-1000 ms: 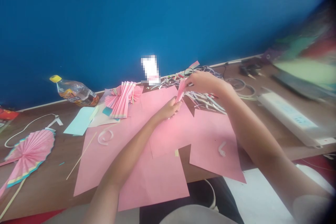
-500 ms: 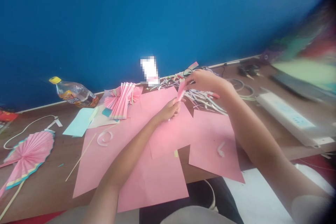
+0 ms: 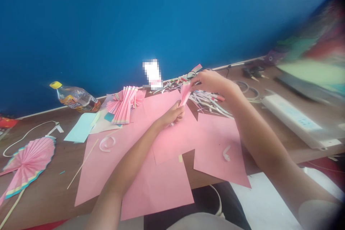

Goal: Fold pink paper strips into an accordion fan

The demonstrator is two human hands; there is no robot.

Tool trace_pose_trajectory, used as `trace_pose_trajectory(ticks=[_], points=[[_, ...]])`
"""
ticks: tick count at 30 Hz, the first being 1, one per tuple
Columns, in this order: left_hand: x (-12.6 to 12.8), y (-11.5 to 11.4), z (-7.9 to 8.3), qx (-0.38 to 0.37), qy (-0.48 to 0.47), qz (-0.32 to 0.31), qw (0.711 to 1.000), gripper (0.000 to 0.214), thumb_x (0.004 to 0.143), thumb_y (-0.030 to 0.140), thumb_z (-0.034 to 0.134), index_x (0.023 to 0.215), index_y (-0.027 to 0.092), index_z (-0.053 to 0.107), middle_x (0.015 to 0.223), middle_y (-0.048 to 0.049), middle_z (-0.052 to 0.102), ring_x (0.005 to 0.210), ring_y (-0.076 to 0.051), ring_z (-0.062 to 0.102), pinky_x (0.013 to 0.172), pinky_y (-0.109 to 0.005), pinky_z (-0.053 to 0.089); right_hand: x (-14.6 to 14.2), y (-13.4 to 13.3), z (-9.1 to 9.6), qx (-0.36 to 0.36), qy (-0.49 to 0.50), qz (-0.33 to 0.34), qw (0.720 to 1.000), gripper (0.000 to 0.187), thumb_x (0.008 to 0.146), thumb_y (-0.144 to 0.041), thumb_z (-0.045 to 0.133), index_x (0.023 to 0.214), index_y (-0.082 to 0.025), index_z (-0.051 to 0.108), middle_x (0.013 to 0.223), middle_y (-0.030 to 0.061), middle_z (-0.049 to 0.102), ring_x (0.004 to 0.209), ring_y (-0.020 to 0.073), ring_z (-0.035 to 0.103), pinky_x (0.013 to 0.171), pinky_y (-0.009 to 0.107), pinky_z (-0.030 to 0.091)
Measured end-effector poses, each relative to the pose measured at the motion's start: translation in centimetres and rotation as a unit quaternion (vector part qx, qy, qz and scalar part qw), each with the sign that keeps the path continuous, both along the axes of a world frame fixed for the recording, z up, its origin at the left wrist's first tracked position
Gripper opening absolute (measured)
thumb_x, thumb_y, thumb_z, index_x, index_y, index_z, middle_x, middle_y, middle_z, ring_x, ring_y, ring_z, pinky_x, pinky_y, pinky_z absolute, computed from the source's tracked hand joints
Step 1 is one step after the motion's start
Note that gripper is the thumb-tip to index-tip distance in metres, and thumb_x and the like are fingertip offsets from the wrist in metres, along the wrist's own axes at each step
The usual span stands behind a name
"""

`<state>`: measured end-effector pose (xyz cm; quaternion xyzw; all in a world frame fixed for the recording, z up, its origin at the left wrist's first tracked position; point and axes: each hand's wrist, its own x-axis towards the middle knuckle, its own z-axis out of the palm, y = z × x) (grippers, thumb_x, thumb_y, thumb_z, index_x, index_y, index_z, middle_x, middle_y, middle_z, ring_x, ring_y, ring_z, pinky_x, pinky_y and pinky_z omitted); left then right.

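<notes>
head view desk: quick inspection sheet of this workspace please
surface: brown wooden table, largely covered by flat pink paper sheets
job's things: folded pink paper strip, held above the sheets
clutter: pile of white paper strips, pleated pink paper stack, blue-edged pink paper fan, clear plastic bottle with yellow cap on its side, thin wooden stick
hands: left hand pinches the strip's lower end; right hand its upper end
cables: thin white cord at left; pale loops, likely cable, at right
surroundings: plain blue wall; long white device
</notes>
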<state>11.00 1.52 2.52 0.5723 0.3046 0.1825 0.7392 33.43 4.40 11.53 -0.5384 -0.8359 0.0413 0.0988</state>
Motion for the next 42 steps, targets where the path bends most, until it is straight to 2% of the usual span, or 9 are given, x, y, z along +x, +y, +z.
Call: trace_pose_trajectory(ticks=[3, 6, 8, 13, 15, 22, 30, 35, 42], points=[[-0.04, 0.04, -0.07, -0.020, -0.005, 0.006, 1.000, 0.060, 0.090, 0.046, 0.052, 0.140, 0.027, 0.026, 0.059, 0.0102, 0.029, 0.042, -0.004, 0.021, 0.042, -0.014, 0.015, 0.06, 0.11, -0.10, 0.002, -0.005, -0.002, 1.000, 0.029, 0.085, -0.044, 0.055, 0.090, -0.024, 0.076, 0.088, 0.0047, 0.072, 0.074, 0.0172, 0.058, 0.063, 0.027, 0.034], [0.04, 0.08, -0.31, -0.021, -0.009, 0.040, 0.999, 0.073, 0.089, 0.046, 0.054, 0.146, 0.031, 0.012, 0.059, 0.0109, 0.031, 0.041, -0.004, 0.024, 0.043, -0.014, 0.018, 0.15, 0.16, -0.21, 0.010, 0.001, -0.005, 1.000, 0.030, 0.086, -0.044, 0.054, 0.092, -0.024, 0.076, 0.087, 0.0046, 0.072, 0.072, 0.0169, 0.057, 0.061, 0.027, 0.033], [0.09, 0.12, -0.44, -0.018, -0.014, 0.057, 0.998, 0.075, 0.089, 0.045, 0.055, 0.147, 0.033, 0.009, 0.059, 0.0111, 0.031, 0.041, -0.004, 0.024, 0.043, -0.014, 0.019, 0.19, 0.13, -0.26, 0.013, 0.010, -0.005, 1.000, 0.031, 0.086, -0.043, 0.054, 0.094, -0.023, 0.076, 0.086, 0.0050, 0.072, 0.071, 0.0167, 0.056, 0.059, 0.027, 0.032], [0.13, 0.23, -0.46, -0.022, -0.039, 0.047, 0.998, 0.050, 0.090, 0.044, 0.054, 0.133, 0.027, 0.036, 0.058, 0.0102, 0.029, 0.040, -0.003, 0.020, 0.041, -0.015, 0.013, 0.10, 0.01, -0.25, 0.009, 0.035, -0.003, 0.999, 0.032, 0.086, -0.042, 0.053, 0.098, -0.023, 0.077, 0.086, 0.0051, 0.073, 0.067, 0.0159, 0.055, 0.058, 0.027, 0.031], [0.13, 0.24, -0.44, -0.025, -0.038, 0.059, 0.997, 0.045, 0.089, 0.044, 0.054, 0.128, 0.025, 0.041, 0.058, 0.0099, 0.029, 0.041, -0.003, 0.019, 0.041, -0.014, 0.012, 0.02, 0.00, -0.27, 0.008, 0.046, -0.004, 0.999, 0.032, 0.086, -0.042, 0.054, 0.098, -0.024, 0.077, 0.088, 0.0049, 0.073, 0.067, 0.0159, 0.055, 0.058, 0.027, 0.032], [0.01, 0.16, -0.38, -0.026, -0.053, 0.034, 0.998, 0.057, 0.090, 0.042, 0.053, 0.141, 0.031, 0.031, 0.057, 0.0101, 0.028, 0.040, -0.004, 0.018, 0.041, -0.014, 0.011, 0.06, 0.17, -0.56, 0.008, 0.052, -0.014, 0.999, 0.032, 0.085, -0.044, 0.055, 0.100, -0.025, 0.077, 0.090, 0.0048, 0.074, 0.067, 0.0161, 0.056, 0.057, 0.026, 0.032], [-0.12, 0.14, -0.48, -0.027, -0.067, -0.003, 0.997, 0.064, 0.091, 0.043, 0.052, 0.147, 0.032, 0.023, 0.057, 0.0099, 0.026, 0.040, -0.004, 0.018, 0.040, -0.015, 0.012, 0.22, 0.41, -0.81, 0.000, 0.047, -0.021, 0.999, 0.034, 0.084, -0.045, 0.054, 0.094, -0.022, 0.078, 0.077, 0.0050, 0.071, 0.063, 0.0153, 0.052, 0.058, 0.028, 0.030], [-0.13, 0.08, -0.43, -0.035, -0.069, 0.000, 0.997, 0.064, 0.090, 0.043, 0.052, 0.147, 0.032, 0.023, 0.057, 0.0100, 0.026, 0.040, -0.005, 0.017, 0.040, -0.015, 0.012, 0.30, 0.44, -0.74, 0.002, 0.060, -0.014, 0.998, 0.033, 0.083, -0.045, 0.056, 0.088, -0.020, 0.077, 0.081, 0.0065, 0.071, 0.065, 0.0165, 0.054, 0.059, 0.029, 0.032], [-0.17, 0.02, -0.31, -0.049, -0.100, -0.001, 0.994, 0.063, 0.091, 0.043, 0.052, 0.146, 0.031, 0.025, 0.056, 0.0102, 0.025, 0.040, -0.005, 0.017, 0.040, -0.015, 0.011, 0.43, 0.33, -0.68, 0.012, 0.073, -0.009, 0.997, 0.032, 0.083, -0.044, 0.056, 0.089, -0.019, 0.075, 0.084, 0.0072, 0.071, 0.070, 0.0174, 0.055, 0.061, 0.029, 0.032]])
